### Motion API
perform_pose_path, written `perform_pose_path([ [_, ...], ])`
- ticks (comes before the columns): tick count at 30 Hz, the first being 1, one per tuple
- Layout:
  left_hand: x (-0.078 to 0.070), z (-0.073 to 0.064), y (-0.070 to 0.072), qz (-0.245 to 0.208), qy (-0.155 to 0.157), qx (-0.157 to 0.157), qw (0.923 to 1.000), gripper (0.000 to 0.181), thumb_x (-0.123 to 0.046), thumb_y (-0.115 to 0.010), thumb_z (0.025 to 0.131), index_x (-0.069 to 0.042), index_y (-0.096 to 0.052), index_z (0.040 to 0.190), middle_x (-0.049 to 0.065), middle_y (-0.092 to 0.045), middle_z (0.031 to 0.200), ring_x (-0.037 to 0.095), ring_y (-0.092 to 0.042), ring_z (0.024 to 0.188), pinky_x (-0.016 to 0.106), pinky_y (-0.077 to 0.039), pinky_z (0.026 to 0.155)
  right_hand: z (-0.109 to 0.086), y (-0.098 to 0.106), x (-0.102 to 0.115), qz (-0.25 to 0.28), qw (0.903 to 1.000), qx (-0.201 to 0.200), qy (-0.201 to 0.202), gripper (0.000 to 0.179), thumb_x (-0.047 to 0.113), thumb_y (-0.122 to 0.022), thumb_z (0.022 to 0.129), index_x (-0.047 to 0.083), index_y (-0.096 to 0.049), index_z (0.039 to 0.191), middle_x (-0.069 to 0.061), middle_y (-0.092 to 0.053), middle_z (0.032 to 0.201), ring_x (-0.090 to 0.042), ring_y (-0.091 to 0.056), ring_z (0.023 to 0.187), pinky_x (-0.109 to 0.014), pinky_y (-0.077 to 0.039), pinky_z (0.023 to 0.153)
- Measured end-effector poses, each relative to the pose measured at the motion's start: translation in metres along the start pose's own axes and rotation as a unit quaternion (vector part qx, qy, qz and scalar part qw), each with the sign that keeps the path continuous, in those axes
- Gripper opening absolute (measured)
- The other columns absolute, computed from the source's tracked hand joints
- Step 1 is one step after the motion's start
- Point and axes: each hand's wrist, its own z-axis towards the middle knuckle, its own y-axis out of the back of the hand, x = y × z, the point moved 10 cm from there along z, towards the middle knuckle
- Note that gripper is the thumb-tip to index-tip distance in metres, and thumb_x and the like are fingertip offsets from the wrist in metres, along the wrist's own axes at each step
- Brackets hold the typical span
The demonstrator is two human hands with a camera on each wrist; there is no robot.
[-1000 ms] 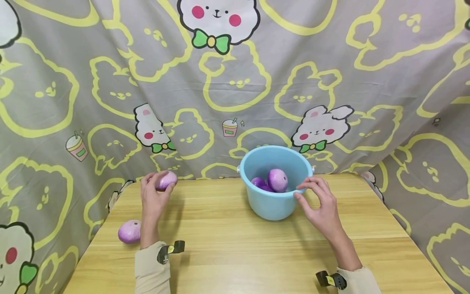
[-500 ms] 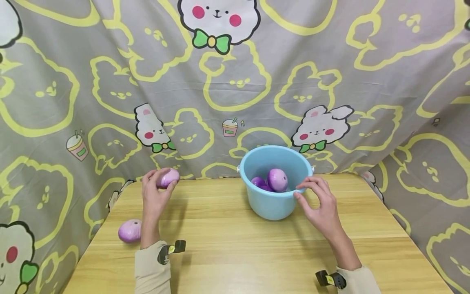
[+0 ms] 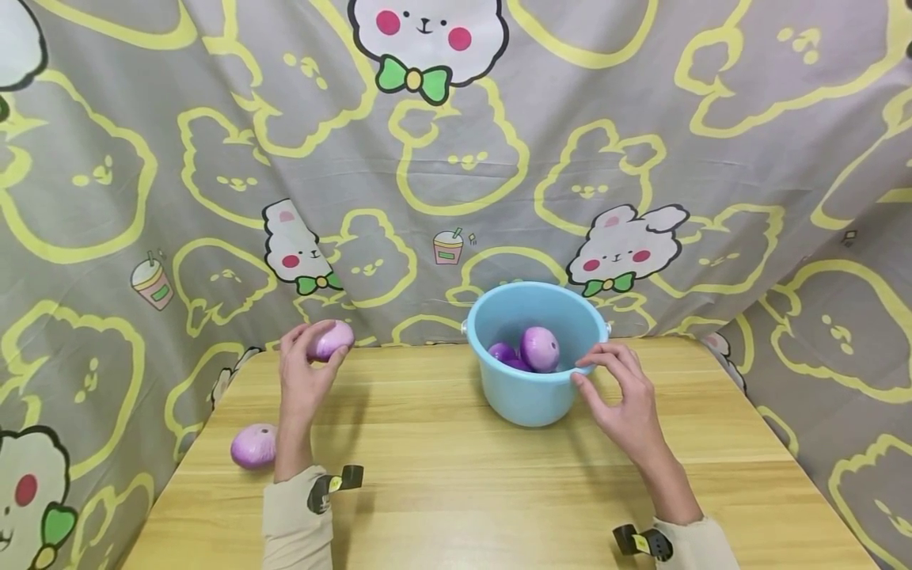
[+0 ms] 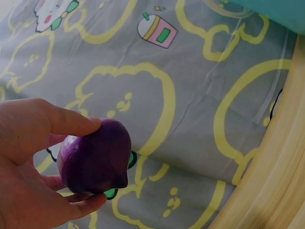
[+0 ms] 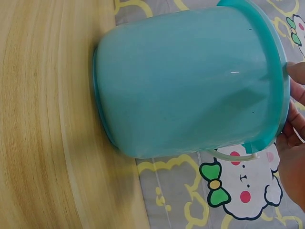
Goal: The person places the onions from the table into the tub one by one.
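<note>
In the head view my left hand (image 3: 302, 384) holds a purple onion (image 3: 335, 339) above the table's far left part. Thumb and fingers close round its sides, and the left wrist view shows the glossy dark onion (image 4: 97, 157) with its pointed tip facing away from the palm. On the right, a light blue bucket (image 3: 526, 400) stands upright. My right hand (image 3: 627, 400) pinches its near right rim between thumb and fingers; the right wrist view shows the fingertips (image 5: 296, 71) at the rim. Several onions (image 3: 540, 349) lie inside the bucket, partly hidden by its wall.
Another purple onion (image 3: 253, 446) lies on the wooden table (image 3: 456, 491) beside my left forearm. A grey curtain (image 3: 456, 182) with yellow cartoon outlines hangs behind and along both sides of the table. The bucket's pale handle (image 5: 233, 156) hangs down on its far side.
My left hand has risen slightly and shifted a little to the right with the onion. The right hand and the bucket stay in place.
</note>
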Motion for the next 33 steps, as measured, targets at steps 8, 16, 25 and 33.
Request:
perform_pose_path([
  [8,-0.011,0.0,-0.005,-0.009,-0.016,0.002,0.9998,0.043,0.0,-0.079,0.086,-0.002,-0.068,0.128,0.027,-0.041,0.144,0.037,-0.042,0.13,0.053,-0.045,0.106,0.001,0.0,0.0,-0.002,0.9997,0.012,-0.022,0.027,-0.007,-0.083,0.079,0.004,-0.074,0.101,-0.014,-0.064,0.114,-0.028,-0.051,0.117,-0.023,-0.036,0.11],
  [16,-0.017,-0.003,-0.008,-0.012,-0.024,0.004,0.9996,0.042,0.0,-0.079,0.086,-0.003,-0.069,0.127,0.026,-0.041,0.144,0.038,-0.045,0.129,0.052,-0.045,0.105,0.013,0.004,0.042,0.004,0.9998,0.005,-0.02,0.023,-0.017,-0.078,0.077,-0.008,-0.07,0.097,-0.025,-0.062,0.108,-0.039,-0.051,0.111,-0.02,-0.035,0.109],
  [25,-0.025,-0.005,-0.009,-0.006,-0.039,-0.002,0.9992,0.043,-0.001,-0.081,0.084,-0.004,-0.069,0.125,0.026,-0.042,0.144,0.037,-0.045,0.128,0.052,-0.046,0.102,0.013,0.004,0.044,0.001,0.9999,0.002,-0.015,0.023,-0.018,-0.077,0.077,-0.009,-0.07,0.095,-0.025,-0.062,0.107,-0.039,-0.051,0.109,-0.02,-0.036,0.109],
  [33,-0.035,-0.007,-0.015,-0.01,-0.06,0.001,0.9981,0.042,-0.001,-0.081,0.084,-0.003,-0.07,0.125,0.028,-0.044,0.142,0.04,-0.045,0.129,0.054,-0.046,0.101,0.014,0.004,0.044,0.003,0.9999,0.003,-0.013,0.023,-0.018,-0.078,0.077,-0.009,-0.07,0.096,-0.025,-0.062,0.107,-0.038,-0.051,0.109,-0.019,-0.036,0.109],
])
